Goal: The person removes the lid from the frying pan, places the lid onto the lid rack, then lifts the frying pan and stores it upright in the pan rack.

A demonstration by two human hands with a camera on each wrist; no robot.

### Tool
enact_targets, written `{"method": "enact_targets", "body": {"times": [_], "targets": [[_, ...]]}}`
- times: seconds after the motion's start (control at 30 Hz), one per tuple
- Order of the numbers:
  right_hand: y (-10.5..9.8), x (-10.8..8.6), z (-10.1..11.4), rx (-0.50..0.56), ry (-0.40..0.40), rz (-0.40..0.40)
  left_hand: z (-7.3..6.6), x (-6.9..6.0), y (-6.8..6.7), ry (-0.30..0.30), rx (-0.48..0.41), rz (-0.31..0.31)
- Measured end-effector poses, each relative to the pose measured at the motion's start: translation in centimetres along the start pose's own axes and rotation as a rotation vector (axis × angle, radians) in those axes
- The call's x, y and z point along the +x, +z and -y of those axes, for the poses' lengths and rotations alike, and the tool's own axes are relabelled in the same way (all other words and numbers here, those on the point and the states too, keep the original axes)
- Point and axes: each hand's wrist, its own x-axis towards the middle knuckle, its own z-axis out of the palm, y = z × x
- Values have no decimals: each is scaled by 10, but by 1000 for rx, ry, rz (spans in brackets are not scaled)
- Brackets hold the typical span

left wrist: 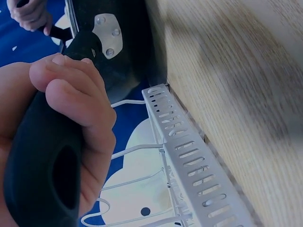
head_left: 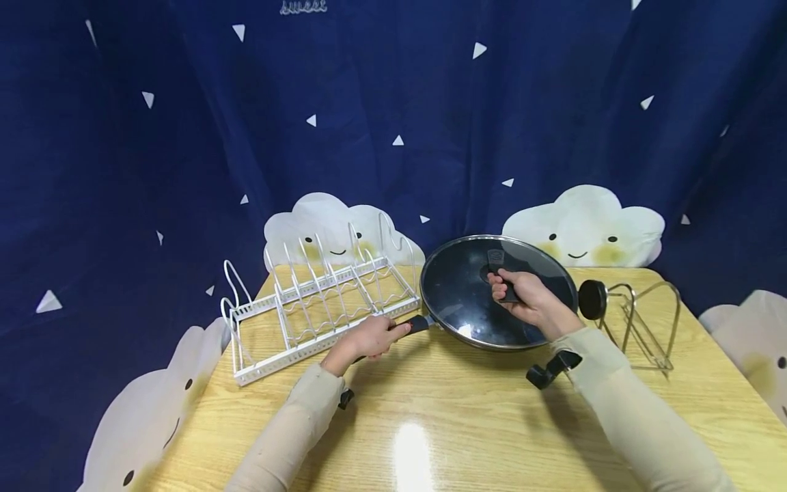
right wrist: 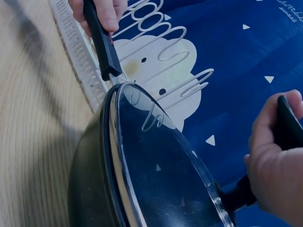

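A dark wok (right wrist: 85,175) carries a glass lid (head_left: 455,294) with a steel rim. The left hand (head_left: 371,336) grips the wok's black long handle (head_left: 418,324); in the left wrist view its fingers (left wrist: 71,94) curl round the handle (left wrist: 42,165). The right hand (head_left: 522,297) holds the lid's black knob (head_left: 495,258), and in the right wrist view the right hand (right wrist: 279,156) is curled round that black grip (right wrist: 286,125). The lid lies over the wok, its rim close along the wok's edge.
A white wire rack (head_left: 320,345) stands on the wooden table (head_left: 467,437) at the left, partly behind the left hand. Right of the wok is a metal wire stand (head_left: 652,342), with a round black knob (head_left: 592,299) beside it. A blue curtain (head_left: 393,82) hangs behind.
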Motion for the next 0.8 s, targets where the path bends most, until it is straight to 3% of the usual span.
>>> {"method": "enact_targets", "body": {"times": [0.33, 0.5, 0.6, 0.8], "targets": [[8, -12, 8, -117, -44, 53, -1, 0, -2, 14, -4, 4], [13, -22, 11, -115, -59, 64, -8, -2, -3, -20, 81, -29], [16, -29, 12, -148, -68, 70, -17, -4, -3, -54, 195, -84], [24, -43, 14, -222, -100, 91, -36, -3, -5, -85, 399, -261]]}}
